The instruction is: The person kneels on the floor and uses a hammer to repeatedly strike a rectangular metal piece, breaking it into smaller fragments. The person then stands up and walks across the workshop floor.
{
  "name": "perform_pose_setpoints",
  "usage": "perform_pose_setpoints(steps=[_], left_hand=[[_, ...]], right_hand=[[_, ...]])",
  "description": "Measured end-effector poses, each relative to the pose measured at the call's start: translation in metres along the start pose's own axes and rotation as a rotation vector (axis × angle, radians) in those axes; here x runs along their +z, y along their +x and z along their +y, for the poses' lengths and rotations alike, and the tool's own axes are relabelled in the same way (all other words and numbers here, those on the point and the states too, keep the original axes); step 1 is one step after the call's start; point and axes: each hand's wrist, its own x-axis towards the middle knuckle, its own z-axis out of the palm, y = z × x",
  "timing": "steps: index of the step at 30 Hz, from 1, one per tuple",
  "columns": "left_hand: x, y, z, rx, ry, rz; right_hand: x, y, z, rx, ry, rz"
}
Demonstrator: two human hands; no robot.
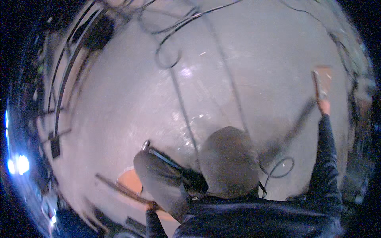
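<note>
My right arm, in a dark sleeve, reaches far out to the right. At its end my right hand (324, 106) is closed round the near end of a flat tan-brown piece (324, 79) with a pale edge, blurred. Low on the left, my left hand (151, 205) is wrapped round a long, narrow brown bar (119, 189), which slants up to the left. Behind and under that bar shows a rounded orange panel (130, 180) with a pale rim; its kind cannot be told. A dark bar with a shiny metal tip (146, 144) lies along my grey-clothed left leg (154, 170).
Black cables (170, 29) loop over the grey floor (131, 91) ahead, and another cable loop (283, 166) lies right of my grey-clothed knee (230, 162). Dark curved rails (65, 75) stand at the left. Bright lights (20, 164) glare at the left rim.
</note>
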Motion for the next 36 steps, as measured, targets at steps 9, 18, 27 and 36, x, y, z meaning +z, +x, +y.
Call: perform_pose_setpoints(steps=[9, 18, 27, 36], left_hand=[[0.041, -0.086, 0.039, -0.283, -1.377, -0.093], [0.024, 0.018, 0.042, 0.041, -0.389, 0.038], [0.069, -0.002, 0.094, -0.457, -0.663, 0.049], [0.040, 0.076, 0.058, -0.616, -0.999, 0.029]], right_hand=[[0.071, 0.160, 0.053, -0.109, 0.468, -0.289], [0.110, 0.107, 0.004, -0.294, 0.431, -0.296], [0.060, -0.085, -0.194, -0.443, 0.899, -0.737], [-0.200, -0.223, -0.309, -0.436, 0.976, -0.686]])
